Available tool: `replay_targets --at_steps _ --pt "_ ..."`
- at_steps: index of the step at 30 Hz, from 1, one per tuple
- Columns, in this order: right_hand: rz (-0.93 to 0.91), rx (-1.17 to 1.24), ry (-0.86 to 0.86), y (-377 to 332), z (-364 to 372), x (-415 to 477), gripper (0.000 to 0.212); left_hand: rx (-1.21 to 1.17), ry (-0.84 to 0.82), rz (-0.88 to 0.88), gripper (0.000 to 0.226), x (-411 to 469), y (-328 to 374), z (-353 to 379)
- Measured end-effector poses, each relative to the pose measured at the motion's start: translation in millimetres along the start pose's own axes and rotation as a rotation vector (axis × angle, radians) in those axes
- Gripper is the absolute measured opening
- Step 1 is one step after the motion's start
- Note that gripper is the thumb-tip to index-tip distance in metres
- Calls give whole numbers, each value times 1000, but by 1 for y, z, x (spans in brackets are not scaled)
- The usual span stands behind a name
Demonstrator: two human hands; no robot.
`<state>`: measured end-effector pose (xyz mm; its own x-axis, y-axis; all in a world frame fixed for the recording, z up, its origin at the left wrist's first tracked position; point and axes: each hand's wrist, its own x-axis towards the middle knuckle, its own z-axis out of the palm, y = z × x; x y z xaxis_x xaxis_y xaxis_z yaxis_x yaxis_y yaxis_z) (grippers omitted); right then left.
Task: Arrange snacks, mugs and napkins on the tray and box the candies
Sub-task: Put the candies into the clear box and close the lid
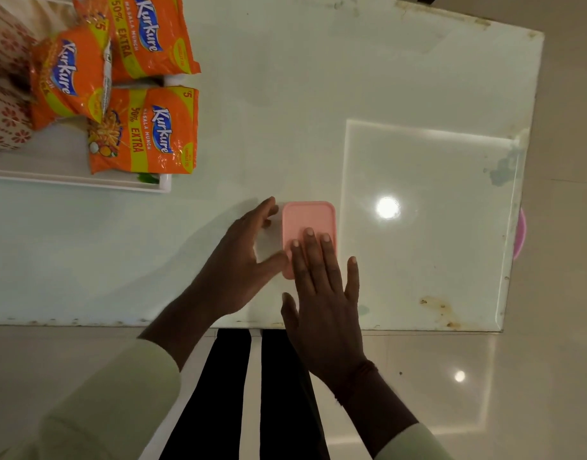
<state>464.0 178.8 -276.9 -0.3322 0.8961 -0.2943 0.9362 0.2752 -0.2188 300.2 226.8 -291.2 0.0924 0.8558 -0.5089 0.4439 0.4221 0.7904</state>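
A small pink box (307, 217) with its lid on sits on the glass table near the front edge. My left hand (242, 260) cups its left side, thumb and fingers touching the box's edge. My right hand (322, 293) lies flat on the lid, fingers spread and pressing down. At the upper left a white tray (86, 182) holds three orange Kurkure snack packets (146, 131) and red-and-white patterned mugs (6, 124). No candies or napkins are visible.
The glass table (418, 194) reaches right to an edge near a pink object (520, 234) that peeks out beyond it. Rust-like stains mark the front right corner. My dark trousers and the tiled floor show below the table's front edge.
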Motion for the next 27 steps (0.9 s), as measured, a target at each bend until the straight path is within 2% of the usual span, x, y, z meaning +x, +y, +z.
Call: replay_targets --at_steps 3,5,8,10,13,17,21,24,27 --pt "120 326 224 -1 -12 0 63 -148 138 -147 50 -7 4 5" --pt "348 625 345 1 -22 4 51 -253 169 -240 33 -15 6 8" --pt "776 1099 294 10 -31 15 30 -406 157 -358 28 -29 12 17" --pt "917 1307 166 20 -29 20 19 -425 170 -390 25 -34 14 25" --pt "892 1351 19 27 -26 20 12 -423 198 -425 15 -35 13 30" --pt "897 1404 48 27 -24 18 9 -378 199 -406 6 -32 12 29" --pt "892 1347 -50 35 -33 23 11 -278 123 -423 7 -27 12 20" --pt "857 1329 -35 39 -41 35 14 -51 76 -383 21 -15 14 8" --pt "839 1396 -13 41 -47 58 15 -2 112 -308 38 3 24 -1"
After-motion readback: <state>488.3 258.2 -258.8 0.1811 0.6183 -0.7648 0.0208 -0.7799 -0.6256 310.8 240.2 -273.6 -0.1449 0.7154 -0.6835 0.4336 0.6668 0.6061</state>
